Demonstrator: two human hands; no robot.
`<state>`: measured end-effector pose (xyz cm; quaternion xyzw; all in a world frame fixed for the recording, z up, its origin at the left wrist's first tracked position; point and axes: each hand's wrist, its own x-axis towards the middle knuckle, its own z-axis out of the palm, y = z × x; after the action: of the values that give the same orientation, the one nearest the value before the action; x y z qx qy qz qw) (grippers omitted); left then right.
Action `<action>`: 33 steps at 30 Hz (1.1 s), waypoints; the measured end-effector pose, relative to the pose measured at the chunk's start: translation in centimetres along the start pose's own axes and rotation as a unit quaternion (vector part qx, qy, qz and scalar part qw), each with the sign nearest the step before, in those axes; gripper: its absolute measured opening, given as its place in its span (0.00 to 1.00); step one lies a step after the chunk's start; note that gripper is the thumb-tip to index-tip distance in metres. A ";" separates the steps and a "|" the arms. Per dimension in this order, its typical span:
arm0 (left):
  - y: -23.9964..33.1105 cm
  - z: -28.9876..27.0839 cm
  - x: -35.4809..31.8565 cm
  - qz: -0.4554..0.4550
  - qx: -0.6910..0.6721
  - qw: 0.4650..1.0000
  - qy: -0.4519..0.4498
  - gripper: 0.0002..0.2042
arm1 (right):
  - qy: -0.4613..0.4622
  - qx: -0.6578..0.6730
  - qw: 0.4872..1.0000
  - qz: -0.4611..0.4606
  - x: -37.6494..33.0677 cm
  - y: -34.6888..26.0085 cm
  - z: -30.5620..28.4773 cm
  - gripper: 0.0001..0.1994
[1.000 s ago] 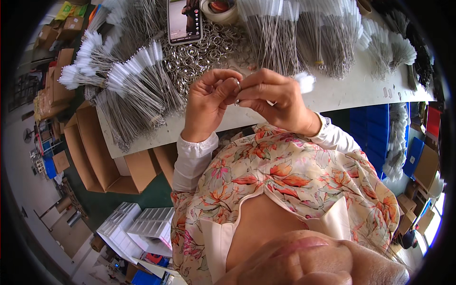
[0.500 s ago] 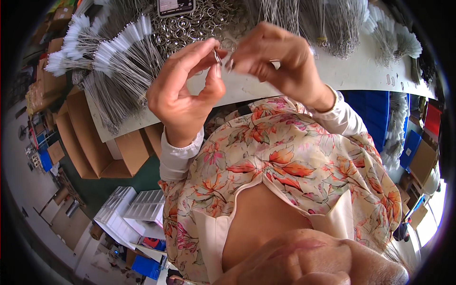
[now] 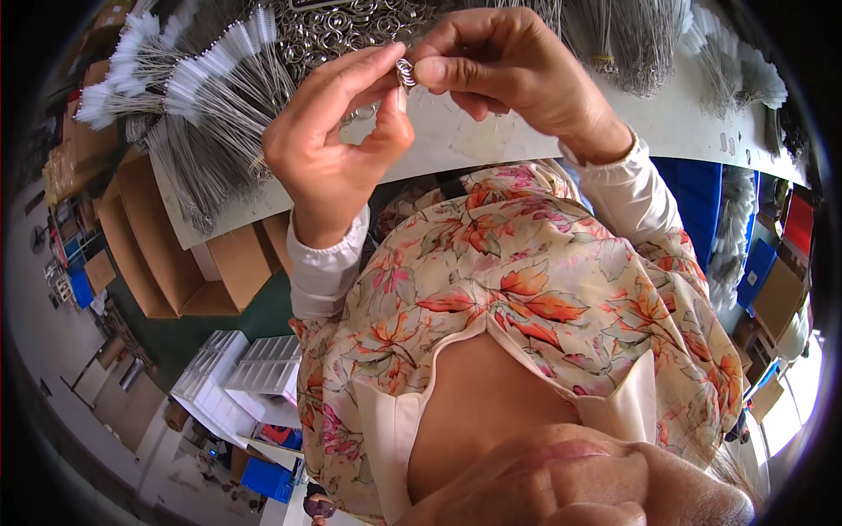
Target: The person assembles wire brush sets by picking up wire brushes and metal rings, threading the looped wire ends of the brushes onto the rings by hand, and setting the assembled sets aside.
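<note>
A small stack of shiny metal rings [image 3: 404,73] is held up between my two hands, over the front of the table. My left hand [image 3: 338,140] is closed in a pinch, with thumb and fingertips against the stack's left side and underside. From the right, my right hand [image 3: 517,74] presses its thumb and forefinger on the same rings. Its other fingers are curled below, and whether they hold anything is hidden. Behind the fingers lies a pile of loose metal rings [image 3: 351,33].
Bundles of thin wire brushes with white bristle ends [image 3: 224,74] lie left of the pile, and more wire bundles [image 3: 636,53] lie at the right. The white table [image 3: 438,158] has its edge before my body. Open cardboard boxes [image 3: 175,263] stand below left.
My right hand has moved left and up, its fingers now on the rings at my left fingertips. The rings show as a stack between both hands.
</note>
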<state>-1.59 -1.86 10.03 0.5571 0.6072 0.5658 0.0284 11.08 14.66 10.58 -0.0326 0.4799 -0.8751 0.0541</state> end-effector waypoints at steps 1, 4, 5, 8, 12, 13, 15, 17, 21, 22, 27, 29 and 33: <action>-0.2 -0.2 0.1 -0.039 -0.050 0.998 -0.012 0.14 | 0.012 -0.059 0.998 0.018 0.2 -0.1 0.2 0.19; -0.5 -0.7 0.2 -0.076 -0.110 0.991 -0.022 0.13 | 0.175 -0.217 0.960 0.034 0.5 1.8 2.1 0.09; -0.5 -0.9 0.3 -0.105 -0.123 0.986 -0.037 0.13 | 0.181 -0.195 0.964 0.022 0.6 1.9 2.1 0.09; -1.0 -1.7 0.1 -0.188 -0.189 0.961 -0.068 0.12 | 0.203 -0.166 0.965 0.006 0.5 3.0 2.5 0.08; -3.7 -3.4 1.1 -0.294 -0.079 0.946 -0.110 0.14 | 0.282 -0.358 0.882 -0.117 0.6 7.5 1.9 0.06; -6.4 -5.0 1.3 -0.290 0.090 0.950 -0.069 0.13 | 0.273 -0.478 0.822 -0.149 0.7 9.0 1.5 0.05; -9.3 -7.9 1.8 -0.302 0.358 0.880 -0.080 0.13 | 0.232 -0.652 0.702 -0.166 0.2 12.0 1.4 0.07; -11.1 -8.6 1.7 -0.296 0.461 0.824 -0.143 0.15 | 0.188 -0.730 0.639 -0.153 -0.4 14.0 1.0 0.12; -12.9 -8.6 0.5 -0.284 0.430 0.849 -0.116 0.13 | 0.185 -0.696 0.651 -0.240 -0.7 12.8 -0.3 0.07; -13.0 -8.8 0.3 -0.301 0.404 0.859 -0.094 0.12 | 0.232 -0.686 0.643 -0.250 -0.8 11.5 -0.8 0.07; -12.7 -9.6 0.0 -0.278 0.413 0.866 -0.050 0.10 | 0.484 -0.650 0.554 -0.190 -2.4 3.4 -5.6 0.04; -12.4 -9.4 0.1 -0.257 0.415 0.872 0.011 0.10 | 0.506 -0.659 0.549 -0.094 -2.4 2.0 -7.2 0.11; -10.8 -9.1 1.1 -0.193 0.059 0.952 0.232 0.08 | 0.515 -0.598 0.614 0.019 -1.5 1.1 -8.2 0.16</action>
<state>-14.99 -4.21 6.11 0.2835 0.7253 0.6262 -0.0381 11.74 21.12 5.26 0.4069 0.8464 -0.2666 -0.2169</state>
